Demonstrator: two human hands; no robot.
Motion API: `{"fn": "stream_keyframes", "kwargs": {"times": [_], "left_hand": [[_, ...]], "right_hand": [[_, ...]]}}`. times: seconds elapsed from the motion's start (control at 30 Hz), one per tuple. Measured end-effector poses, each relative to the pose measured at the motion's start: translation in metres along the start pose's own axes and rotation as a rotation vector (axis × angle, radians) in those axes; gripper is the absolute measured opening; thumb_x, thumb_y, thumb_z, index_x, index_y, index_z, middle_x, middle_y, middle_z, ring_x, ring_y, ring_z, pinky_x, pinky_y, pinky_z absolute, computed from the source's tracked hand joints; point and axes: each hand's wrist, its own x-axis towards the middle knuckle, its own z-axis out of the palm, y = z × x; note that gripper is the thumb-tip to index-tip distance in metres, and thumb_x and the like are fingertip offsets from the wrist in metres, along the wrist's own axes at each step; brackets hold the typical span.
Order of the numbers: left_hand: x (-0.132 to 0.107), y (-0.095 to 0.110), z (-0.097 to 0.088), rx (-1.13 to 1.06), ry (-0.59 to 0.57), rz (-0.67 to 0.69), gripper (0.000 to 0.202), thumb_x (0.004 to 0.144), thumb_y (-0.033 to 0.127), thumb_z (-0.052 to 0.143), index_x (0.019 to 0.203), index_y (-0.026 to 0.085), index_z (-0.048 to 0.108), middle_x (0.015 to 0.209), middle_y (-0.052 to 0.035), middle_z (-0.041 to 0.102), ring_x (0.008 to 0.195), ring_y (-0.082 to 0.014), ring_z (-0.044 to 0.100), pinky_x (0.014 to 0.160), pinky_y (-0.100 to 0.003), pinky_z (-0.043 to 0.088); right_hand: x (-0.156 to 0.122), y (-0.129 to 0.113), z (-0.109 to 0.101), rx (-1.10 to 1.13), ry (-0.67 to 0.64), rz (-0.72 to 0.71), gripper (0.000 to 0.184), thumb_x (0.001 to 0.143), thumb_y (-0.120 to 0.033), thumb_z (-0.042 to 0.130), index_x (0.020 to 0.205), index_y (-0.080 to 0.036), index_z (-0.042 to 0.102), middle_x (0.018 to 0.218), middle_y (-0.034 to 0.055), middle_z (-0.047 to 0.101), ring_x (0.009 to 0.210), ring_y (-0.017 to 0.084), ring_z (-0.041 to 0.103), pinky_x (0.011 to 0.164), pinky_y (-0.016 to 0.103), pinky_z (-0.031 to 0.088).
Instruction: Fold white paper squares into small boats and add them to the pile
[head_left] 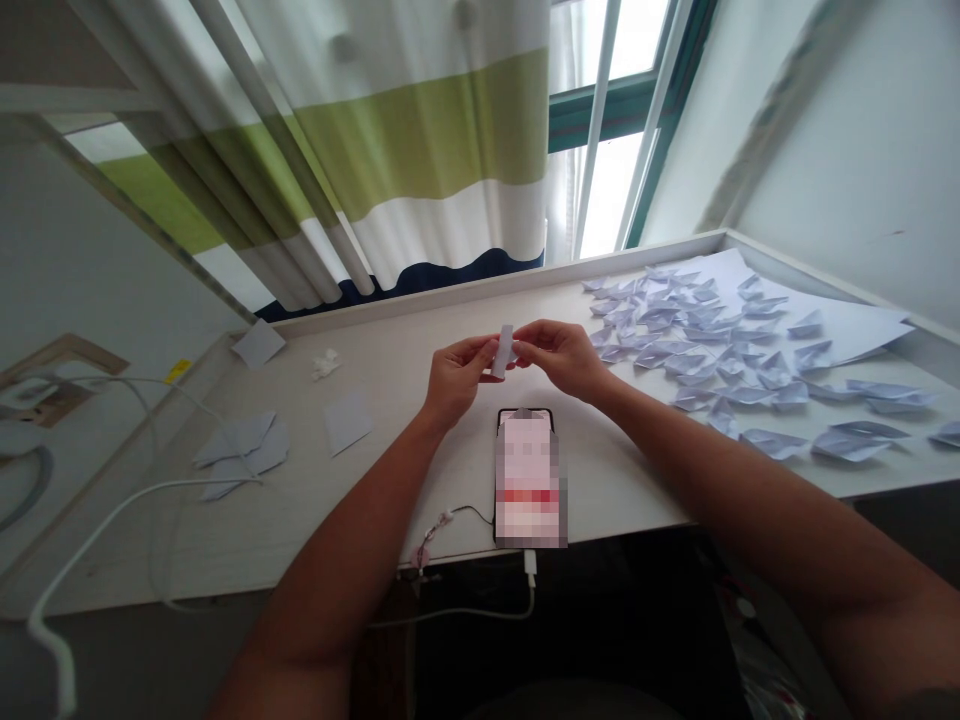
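Note:
A small folded strip of white paper [503,351] is held upright between my two hands, above the middle of the white table. My left hand [463,375] pinches its left side with thumb and fingers. From the other side my right hand [553,354] grips the paper's right edge, thumb toward me. Just below my hands lies a phone [527,475] with its screen lit and blurred out. To the right of my right hand spreads a pile of folded paper boats [697,330].
White charging cable [531,570] runs from the phone off the table's front edge. Loose paper squares [348,421] and a paper stack [244,447] lie left, near a crumpled white scrap [325,364]. Large white sheets [847,320] lie under the boats. A raised rim [450,292] borders the table.

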Motion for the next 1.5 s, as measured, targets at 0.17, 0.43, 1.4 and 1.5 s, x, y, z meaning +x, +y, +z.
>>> {"fn": "stream_keyframes", "kwargs": {"times": [0.17,0.43,1.4,1.5], "left_hand": [[-0.001,0.000,-0.002,0.041,-0.041,-0.057,0.055,0.068,0.059,0.100,0.101,0.018,0.086,0.099,-0.0098,0.086,0.092,-0.0256,0.081,0.073,-0.035,0.067],[-0.001,0.000,0.000,0.181,-0.046,0.072,0.030,0.080,0.044,0.093,0.094,0.018,0.089,0.087,-0.0079,0.084,0.075,-0.0183,0.072,0.065,-0.030,0.059],[0.002,0.000,-0.002,0.090,0.057,-0.004,0.038,0.083,0.050,0.088,0.086,0.016,0.073,0.095,-0.0122,0.084,0.080,-0.0205,0.079,0.065,-0.028,0.056],[0.003,-0.002,-0.002,0.100,0.074,0.045,0.040,0.082,0.051,0.090,0.090,0.017,0.072,0.092,-0.0093,0.083,0.076,-0.0198,0.080,0.064,-0.028,0.057]], "right_hand": [[0.000,0.000,0.000,-0.076,0.008,-0.019,0.044,0.081,-0.063,0.091,0.088,-0.020,0.082,0.080,0.0052,0.081,0.071,0.019,0.074,0.071,0.037,0.063],[0.000,0.001,-0.002,-0.179,0.028,-0.063,0.045,0.081,-0.066,0.090,0.080,-0.022,0.082,0.077,0.0054,0.081,0.069,0.022,0.073,0.067,0.037,0.060],[0.005,0.010,-0.002,0.098,0.105,0.010,0.054,0.075,-0.065,0.096,0.103,-0.021,0.079,0.074,-0.0009,0.074,0.066,0.017,0.073,0.069,0.037,0.067],[0.005,0.008,-0.004,0.057,0.080,-0.008,0.050,0.079,-0.059,0.094,0.107,-0.021,0.077,0.070,-0.0038,0.070,0.065,0.017,0.073,0.069,0.036,0.065]]}}
